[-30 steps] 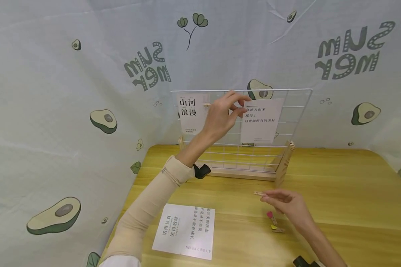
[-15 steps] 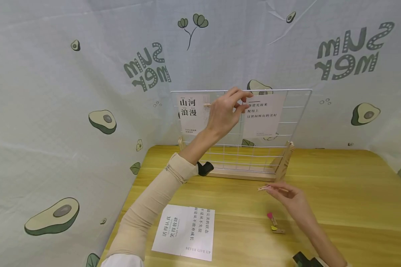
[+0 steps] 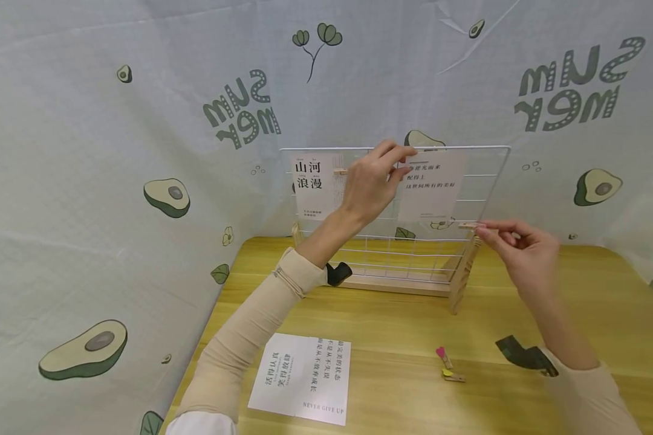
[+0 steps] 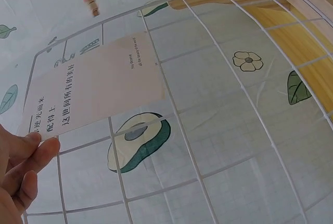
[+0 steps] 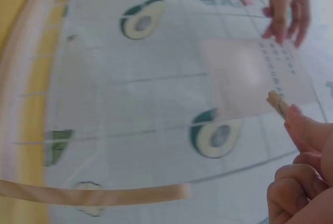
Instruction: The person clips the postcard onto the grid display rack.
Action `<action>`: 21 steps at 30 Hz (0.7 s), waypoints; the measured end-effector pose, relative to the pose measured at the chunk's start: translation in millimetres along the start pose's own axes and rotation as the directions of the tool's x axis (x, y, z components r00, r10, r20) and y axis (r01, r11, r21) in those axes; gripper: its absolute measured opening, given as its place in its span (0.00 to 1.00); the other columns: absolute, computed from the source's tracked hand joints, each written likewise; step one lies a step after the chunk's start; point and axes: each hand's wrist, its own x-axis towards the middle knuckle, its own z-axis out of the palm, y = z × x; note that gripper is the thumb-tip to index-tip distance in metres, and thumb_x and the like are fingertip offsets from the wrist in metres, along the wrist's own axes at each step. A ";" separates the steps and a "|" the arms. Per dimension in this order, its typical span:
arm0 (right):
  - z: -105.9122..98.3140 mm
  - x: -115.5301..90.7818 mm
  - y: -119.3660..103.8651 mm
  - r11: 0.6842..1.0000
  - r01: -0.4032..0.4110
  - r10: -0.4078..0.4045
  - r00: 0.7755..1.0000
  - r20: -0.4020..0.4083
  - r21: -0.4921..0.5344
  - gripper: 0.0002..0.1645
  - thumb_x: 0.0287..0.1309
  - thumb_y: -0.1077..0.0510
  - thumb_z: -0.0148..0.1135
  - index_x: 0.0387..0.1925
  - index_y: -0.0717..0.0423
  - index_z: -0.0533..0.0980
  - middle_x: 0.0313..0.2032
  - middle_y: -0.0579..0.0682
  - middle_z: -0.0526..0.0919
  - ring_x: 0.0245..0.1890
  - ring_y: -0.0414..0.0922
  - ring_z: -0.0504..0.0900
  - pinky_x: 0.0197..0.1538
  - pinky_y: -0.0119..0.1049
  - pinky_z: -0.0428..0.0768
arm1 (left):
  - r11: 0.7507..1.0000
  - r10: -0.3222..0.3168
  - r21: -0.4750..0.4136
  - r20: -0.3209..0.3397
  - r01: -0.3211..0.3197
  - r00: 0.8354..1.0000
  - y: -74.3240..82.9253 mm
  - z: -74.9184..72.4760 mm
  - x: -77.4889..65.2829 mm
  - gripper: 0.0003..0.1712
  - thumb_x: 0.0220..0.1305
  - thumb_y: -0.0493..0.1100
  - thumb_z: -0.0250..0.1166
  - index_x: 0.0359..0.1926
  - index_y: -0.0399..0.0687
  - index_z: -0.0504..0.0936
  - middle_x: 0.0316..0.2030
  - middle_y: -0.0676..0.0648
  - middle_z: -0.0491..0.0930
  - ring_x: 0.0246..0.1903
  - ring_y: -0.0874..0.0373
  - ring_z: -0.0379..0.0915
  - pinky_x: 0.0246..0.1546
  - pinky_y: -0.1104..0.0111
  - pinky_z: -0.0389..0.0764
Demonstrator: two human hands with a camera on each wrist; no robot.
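Observation:
My left hand (image 3: pixel 371 184) pinches the upper left corner of a white card (image 3: pixel 432 196) printed with dark characters. The card lies flat against the white wire grid (image 3: pixel 481 199), near its top bar. In my right hand (image 3: pixel 522 248), thumb and finger pinch a small wooden clothespin (image 5: pixel 278 103), which points left at the grid's right side, below the card's height. The left wrist view also catches the clothespin (image 4: pixel 93 8) beyond the grid's edge. Another card (image 3: pixel 312 193) hangs at the grid's left, with a clothespin (image 3: pixel 340 172) at its right edge.
Wooden feet (image 3: pixel 461 272) hold the grid upright on the yellow wood-grain table (image 3: pixel 392 374). Further cards (image 3: pixel 299 380) lie at the front left. Two clothespins lie to their right, one with a pink heart (image 3: pixel 441 351), one with a yellow piece (image 3: pixel 447 373). Behind hangs an avocado-print cloth (image 3: pixel 386 90).
My right hand has risen from low over the table to the grid's right side, carrying the clothespin. My left hand has shifted the card slightly up and right.

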 end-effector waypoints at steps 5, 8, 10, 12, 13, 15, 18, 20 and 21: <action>0.2 34.8 -26.5 0.987 -0.010 0.021 0.998 -0.067 0.159 0.06 0.57 0.69 0.74 0.38 0.66 0.88 0.22 0.41 0.83 0.19 0.40 0.49 0.21 0.35 0.43 | 1.000 0.004 0.025 -0.011 -0.004 1.000 3.0 -0.2 1.4 0.11 0.67 0.36 0.69 0.49 0.41 0.89 0.39 0.47 0.87 0.27 0.59 0.78 0.24 0.76 0.66; 4.9 46.9 -37.0 0.980 -0.007 0.027 0.995 -0.101 0.197 0.08 0.54 0.68 0.76 0.37 0.66 0.88 0.17 0.43 0.80 0.18 0.41 0.47 0.23 0.34 0.43 | 0.999 0.000 0.050 -0.017 0.001 1.000 4.6 0.1 1.3 0.10 0.67 0.37 0.69 0.49 0.42 0.89 0.39 0.48 0.86 0.26 0.59 0.77 0.22 0.75 0.66; 8.4 51.6 -40.7 0.980 -0.011 0.033 0.994 -0.108 0.197 0.08 0.53 0.67 0.77 0.37 0.66 0.88 0.16 0.43 0.80 0.18 0.41 0.45 0.23 0.34 0.43 | 0.998 -0.002 0.069 -0.019 0.004 1.000 5.3 0.8 1.0 0.10 0.67 0.37 0.69 0.49 0.43 0.89 0.39 0.48 0.86 0.25 0.60 0.77 0.21 0.75 0.65; 11.9 54.4 -42.2 0.980 -0.014 0.038 0.992 -0.118 0.198 0.09 0.53 0.67 0.77 0.37 0.65 0.88 0.14 0.43 0.78 0.17 0.42 0.43 0.24 0.34 0.43 | 0.997 -0.006 0.081 -0.019 0.007 1.000 5.8 1.7 0.7 0.10 0.68 0.37 0.69 0.49 0.43 0.89 0.39 0.48 0.86 0.25 0.60 0.76 0.21 0.75 0.64; 13.4 55.4 -42.4 0.980 -0.013 0.039 0.991 -0.125 0.198 0.08 0.53 0.67 0.77 0.37 0.65 0.89 0.13 0.43 0.77 0.17 0.42 0.43 0.24 0.34 0.44 | 0.996 -0.008 0.086 -0.019 0.010 1.000 5.9 2.1 0.5 0.10 0.68 0.37 0.69 0.49 0.44 0.89 0.39 0.49 0.86 0.24 0.60 0.76 0.20 0.75 0.65; 16.0 57.9 -41.7 0.977 0.006 0.026 0.989 -0.145 0.215 0.08 0.52 0.68 0.77 0.37 0.66 0.88 0.15 0.45 0.81 0.17 0.42 0.42 0.25 0.33 0.46 | 0.996 -0.011 0.092 -0.017 0.012 1.000 6.1 2.8 0.2 0.10 0.68 0.37 0.69 0.49 0.44 0.89 0.40 0.48 0.86 0.24 0.60 0.76 0.20 0.76 0.65; 18.2 60.1 -40.5 0.973 0.018 0.022 0.985 -0.169 0.230 0.08 0.52 0.69 0.77 0.36 0.67 0.88 0.16 0.46 0.81 0.17 0.41 0.43 0.26 0.33 0.48 | 0.995 -0.014 0.094 -0.012 0.015 1.000 6.3 3.7 -0.2 0.11 0.67 0.37 0.70 0.49 0.44 0.89 0.40 0.48 0.86 0.24 0.60 0.76 0.20 0.76 0.65; 18.7 61.6 -39.9 0.975 0.009 0.029 0.985 -0.170 0.220 0.07 0.52 0.68 0.77 0.35 0.65 0.89 0.14 0.45 0.80 0.17 0.41 0.43 0.26 0.33 0.46 | 0.995 -0.016 0.099 -0.008 0.016 1.000 6.7 4.2 -0.6 0.11 0.67 0.37 0.70 0.49 0.43 0.89 0.40 0.48 0.85 0.24 0.60 0.76 0.21 0.77 0.64; 18.8 62.2 -39.8 0.977 -0.002 0.039 0.985 -0.167 0.214 0.07 0.52 0.67 0.77 0.35 0.64 0.89 0.14 0.45 0.79 0.17 0.41 0.44 0.25 0.34 0.46 | 0.995 -0.017 0.101 -0.007 0.017 1.000 6.8 4.3 -0.8 0.10 0.67 0.37 0.70 0.49 0.44 0.89 0.40 0.48 0.85 0.24 0.60 0.76 0.21 0.77 0.64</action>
